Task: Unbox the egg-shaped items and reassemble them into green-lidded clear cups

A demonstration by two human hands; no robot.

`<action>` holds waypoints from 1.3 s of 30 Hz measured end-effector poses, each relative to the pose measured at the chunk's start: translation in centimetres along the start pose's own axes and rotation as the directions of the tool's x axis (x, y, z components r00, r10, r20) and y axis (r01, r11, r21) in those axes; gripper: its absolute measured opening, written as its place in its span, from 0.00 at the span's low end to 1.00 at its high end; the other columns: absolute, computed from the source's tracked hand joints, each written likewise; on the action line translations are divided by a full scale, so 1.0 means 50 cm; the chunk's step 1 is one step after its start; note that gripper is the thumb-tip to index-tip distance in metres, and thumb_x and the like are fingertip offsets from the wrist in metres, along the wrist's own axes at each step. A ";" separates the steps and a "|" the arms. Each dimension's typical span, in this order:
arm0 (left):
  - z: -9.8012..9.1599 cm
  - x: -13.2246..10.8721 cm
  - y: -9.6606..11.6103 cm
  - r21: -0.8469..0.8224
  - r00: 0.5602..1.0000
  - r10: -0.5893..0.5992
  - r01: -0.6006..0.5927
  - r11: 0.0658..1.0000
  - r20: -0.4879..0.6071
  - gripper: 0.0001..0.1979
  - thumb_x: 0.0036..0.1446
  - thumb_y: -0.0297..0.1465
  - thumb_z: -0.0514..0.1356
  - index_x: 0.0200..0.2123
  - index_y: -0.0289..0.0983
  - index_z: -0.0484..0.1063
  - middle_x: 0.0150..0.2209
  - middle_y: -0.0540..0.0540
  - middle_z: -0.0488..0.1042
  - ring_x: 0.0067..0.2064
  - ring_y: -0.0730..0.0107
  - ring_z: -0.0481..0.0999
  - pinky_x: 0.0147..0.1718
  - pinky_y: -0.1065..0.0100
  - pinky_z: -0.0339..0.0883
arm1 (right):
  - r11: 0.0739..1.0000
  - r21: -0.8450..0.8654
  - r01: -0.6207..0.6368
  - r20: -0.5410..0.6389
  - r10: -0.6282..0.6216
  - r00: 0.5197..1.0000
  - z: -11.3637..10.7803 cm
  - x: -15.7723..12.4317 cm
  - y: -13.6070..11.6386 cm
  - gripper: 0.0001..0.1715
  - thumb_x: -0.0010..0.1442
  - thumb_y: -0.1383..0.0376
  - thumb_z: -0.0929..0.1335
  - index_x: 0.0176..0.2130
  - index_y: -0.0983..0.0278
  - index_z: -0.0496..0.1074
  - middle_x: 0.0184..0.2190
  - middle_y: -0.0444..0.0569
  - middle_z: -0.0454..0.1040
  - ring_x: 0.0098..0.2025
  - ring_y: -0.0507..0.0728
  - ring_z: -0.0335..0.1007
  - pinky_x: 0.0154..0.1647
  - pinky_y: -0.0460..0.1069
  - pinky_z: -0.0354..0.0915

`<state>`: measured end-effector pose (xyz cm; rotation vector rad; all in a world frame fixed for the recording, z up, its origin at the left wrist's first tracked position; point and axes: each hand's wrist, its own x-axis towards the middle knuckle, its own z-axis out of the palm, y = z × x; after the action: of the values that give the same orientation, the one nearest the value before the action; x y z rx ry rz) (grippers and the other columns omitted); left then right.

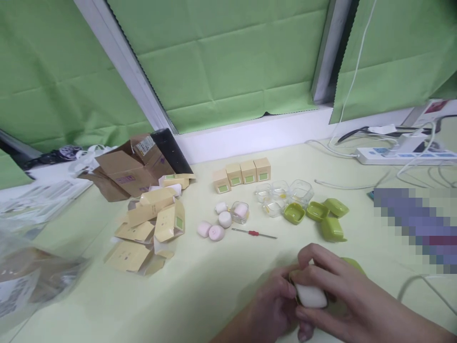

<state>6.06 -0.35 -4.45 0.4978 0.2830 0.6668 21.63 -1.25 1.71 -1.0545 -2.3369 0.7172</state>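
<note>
Both hands are closed around a small white rounded block with a dark olive edge (311, 296), low in the view right of centre. My left hand (273, 302) grips its left side, with the thumb at the edge. From the right and above, the fingers of my right hand (337, 286) wrap over it. A green plastic piece (354, 265) lies partly hidden behind my right hand. Beyond the hands are several small green plastic cases (332, 229) and clear plastic cases (300, 191). A thin screwdriver with a red middle (253, 233) lies to their left.
Pale pink and white rounded blocks (216, 233) sit near the table's middle, one in a clear case (240, 212). Small tan boxes (249, 172) stand behind. Opened cartons (143, 228) and a brown box (135, 166) are left. A power strip (410, 156) with cables lies back right.
</note>
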 end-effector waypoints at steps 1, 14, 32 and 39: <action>0.002 -0.001 0.004 -0.014 1.000 -0.009 0.009 1.000 0.000 0.14 0.40 0.29 0.53 0.30 0.29 0.71 0.20 0.49 0.68 0.14 0.77 0.64 0.11 0.75 0.58 | 0.999 0.026 -0.020 -0.017 0.021 1.000 0.001 0.001 0.004 0.15 0.54 0.65 0.71 0.43 0.57 0.70 0.38 0.48 0.70 0.40 0.56 0.71 0.38 0.48 0.71; 0.012 -0.030 0.178 0.947 0.765 0.613 -0.011 0.322 -0.199 0.18 0.52 0.36 0.57 0.46 0.37 0.68 0.41 0.40 0.73 0.43 0.59 0.69 0.45 0.58 0.61 | 0.740 0.673 -0.014 -0.308 0.297 0.904 0.006 0.000 0.103 0.14 0.54 0.54 0.69 0.40 0.57 0.72 0.33 0.48 0.77 0.33 0.59 0.77 0.32 0.49 0.74; -0.030 0.146 0.171 0.712 0.761 0.641 0.505 -0.487 -0.101 0.22 0.45 0.41 0.62 0.42 0.36 0.68 0.45 0.40 0.68 0.50 0.52 0.61 0.53 0.51 0.48 | 0.730 0.681 -0.066 -0.488 0.518 0.703 0.005 0.022 0.056 0.19 0.48 0.54 0.71 0.40 0.57 0.71 0.43 0.49 0.75 0.44 0.61 0.73 0.39 0.48 0.71; -0.028 0.144 0.163 0.769 0.771 0.635 0.429 -0.473 -0.040 0.29 0.41 0.39 0.62 0.48 0.38 0.62 0.46 0.41 0.65 0.52 0.51 0.59 0.54 0.50 0.45 | 0.654 0.742 -0.148 -0.310 0.531 0.789 -0.009 0.014 0.077 0.29 0.52 0.53 0.68 0.53 0.53 0.66 0.58 0.47 0.66 0.59 0.64 0.60 0.47 0.51 0.69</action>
<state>6.69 10.32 -2.05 2.3408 1.7441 0.6136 23.51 1.57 -0.23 -1.1564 -1.2232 1.1694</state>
